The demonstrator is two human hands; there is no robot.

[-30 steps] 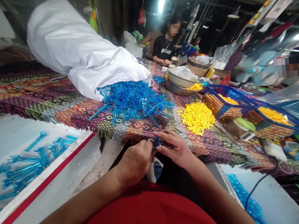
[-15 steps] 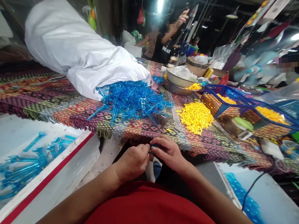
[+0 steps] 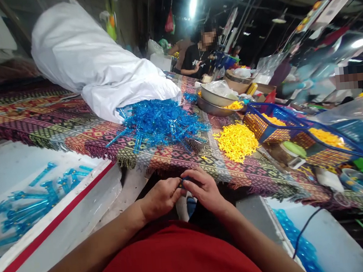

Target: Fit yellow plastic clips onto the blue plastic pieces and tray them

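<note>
My left hand [image 3: 162, 198] and my right hand [image 3: 205, 189] meet in front of my red shirt, at the near edge of the table. Between their fingertips is a small blue plastic piece [image 3: 181, 182] with a speck of yellow; most of it is hidden by the fingers. Both hands are closed in a pinch on it. Beyond them lies a heap of clear blue plastic pieces [image 3: 164, 122], spilling from the mouth of a big white sack [image 3: 98, 58]. To its right sits a pile of small yellow parts [image 3: 237, 143].
A white foam box [image 3: 88, 199] at left holds several blue hammer-shaped pieces [image 3: 31, 200]. Another white box [image 3: 337, 241] at right holds blue pieces. Blue baskets [image 3: 270, 132] and metal bowls [image 3: 213, 103] stand on the patterned tablecloth [image 3: 73, 130]. A person [image 3: 194, 58] is at the far side.
My hands stay together on the small blue piece, with the fingers slightly shifted. The person at the back has lowered a raised arm.
</note>
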